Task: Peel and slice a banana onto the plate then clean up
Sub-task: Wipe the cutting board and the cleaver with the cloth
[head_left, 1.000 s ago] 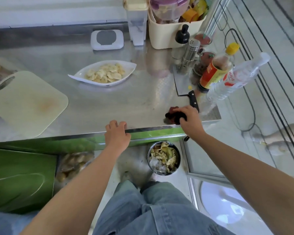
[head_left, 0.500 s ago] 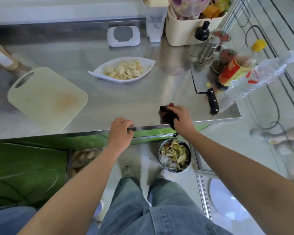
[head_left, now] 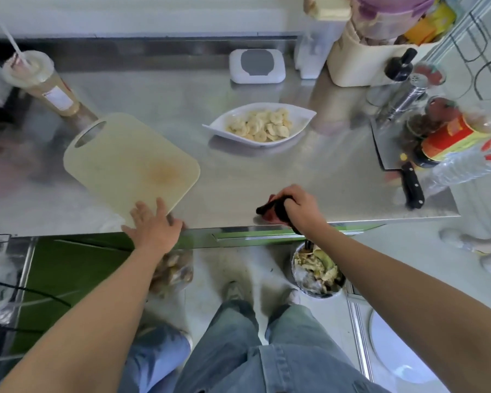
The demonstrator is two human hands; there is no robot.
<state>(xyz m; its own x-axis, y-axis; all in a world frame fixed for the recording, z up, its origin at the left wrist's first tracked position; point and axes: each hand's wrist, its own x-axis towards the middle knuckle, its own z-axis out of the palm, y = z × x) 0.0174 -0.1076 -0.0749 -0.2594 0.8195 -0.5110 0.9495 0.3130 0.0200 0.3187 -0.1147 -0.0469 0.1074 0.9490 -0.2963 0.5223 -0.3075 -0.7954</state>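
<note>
Now | left hand fingers spread on cutting board | right hand grips, seemingly, a cloth

Cloth mostly hidden inside the right hand — water bottle cropped.

The cutting board lies left on the surface, one corner at the front edge; the plate of banana slices sits behind and right of it. The cloth rests at the front edge, the knife near the front right corner.
</note>
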